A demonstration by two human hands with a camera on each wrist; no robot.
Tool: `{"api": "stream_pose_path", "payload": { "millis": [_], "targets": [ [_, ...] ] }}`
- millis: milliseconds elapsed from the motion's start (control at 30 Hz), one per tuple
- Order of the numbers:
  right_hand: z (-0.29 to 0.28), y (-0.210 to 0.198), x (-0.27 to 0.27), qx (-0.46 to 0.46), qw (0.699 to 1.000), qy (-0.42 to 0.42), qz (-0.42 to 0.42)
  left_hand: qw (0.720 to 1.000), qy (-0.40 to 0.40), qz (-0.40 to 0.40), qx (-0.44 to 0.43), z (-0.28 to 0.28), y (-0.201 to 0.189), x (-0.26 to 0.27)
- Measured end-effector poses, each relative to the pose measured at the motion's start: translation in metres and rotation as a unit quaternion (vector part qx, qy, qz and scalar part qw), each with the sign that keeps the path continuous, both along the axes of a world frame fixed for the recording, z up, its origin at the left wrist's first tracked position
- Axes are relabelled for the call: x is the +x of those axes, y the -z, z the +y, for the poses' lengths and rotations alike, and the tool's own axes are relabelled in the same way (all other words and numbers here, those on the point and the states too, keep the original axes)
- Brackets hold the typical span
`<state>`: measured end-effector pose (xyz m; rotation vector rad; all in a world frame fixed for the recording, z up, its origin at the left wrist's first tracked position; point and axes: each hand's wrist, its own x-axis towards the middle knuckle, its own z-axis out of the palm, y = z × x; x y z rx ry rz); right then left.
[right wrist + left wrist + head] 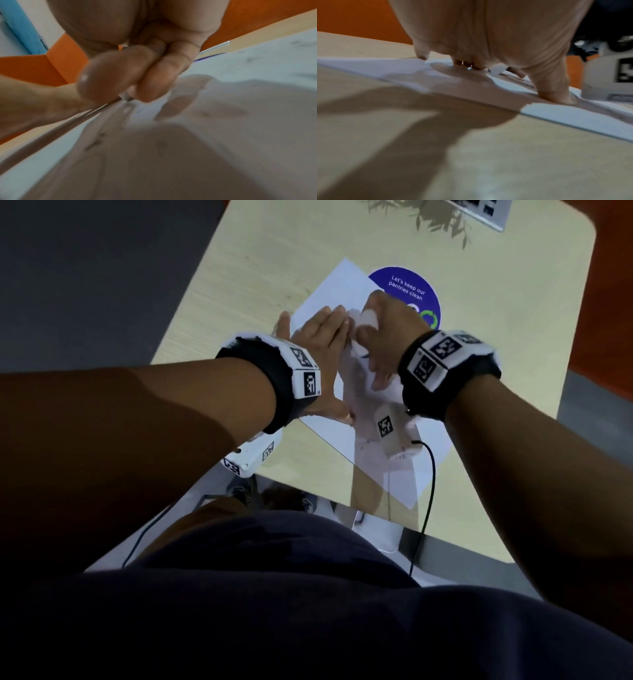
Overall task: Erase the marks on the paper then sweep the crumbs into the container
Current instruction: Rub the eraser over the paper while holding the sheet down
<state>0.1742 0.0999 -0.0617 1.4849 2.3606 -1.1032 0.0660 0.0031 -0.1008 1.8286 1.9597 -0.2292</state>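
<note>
A white sheet of paper (329,292) lies slantwise on the pale wooden table (274,268). My left hand (318,333) lies flat on it with straight fingers and the thumb spread, pressing the paper (556,112) down. My right hand (380,323) is just to its right, and its thumb and fingers pinch a small white eraser (369,317) against the sheet. The eraser tip (126,96) pokes out below my right hand (130,75) and touches the paper (240,67). Faint grey pencil marks (96,143) show on the sheet. From the left wrist the eraser (496,69) shows beyond my left hand (488,33).
A round blue sticker (407,289) lies partly under the paper's far right edge. A laptop corner (486,210) sits at the far right of the table. A black cable (430,491) hangs over the near edge, beside a white object (376,534) that my body partly hides.
</note>
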Motion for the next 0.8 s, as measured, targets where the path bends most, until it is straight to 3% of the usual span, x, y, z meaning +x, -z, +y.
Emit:
{"api": "stream_pose_path", "payload": {
  "millis": [100,200,333,500,633,800],
  "targets": [
    [-0.015,0.007,0.016,0.050,0.996,-0.055,-0.049,1.000,-0.002,-0.004,-0.005,0.000,0.002,-0.002],
    [-0.019,0.006,0.016,0.039,0.996,-0.063,-0.046,1.000,-0.003,-0.007,-0.009,-0.001,0.000,0.000],
    [0.000,0.001,-0.001,0.008,1.000,0.013,0.000,1.000,0.001,0.006,-0.005,-0.001,-0.002,0.001],
    [-0.023,0.006,0.018,0.061,0.995,-0.067,-0.051,1.000,-0.006,0.001,-0.002,-0.001,0.003,0.000],
    [0.002,0.001,-0.002,0.034,0.999,-0.005,-0.017,1.000,-0.001,0.009,0.003,-0.001,0.000,0.002],
    [-0.035,0.002,0.026,0.046,0.991,-0.107,-0.064,1.000,-0.008,-0.012,-0.002,-0.002,0.000,0.000]
  ]
}}
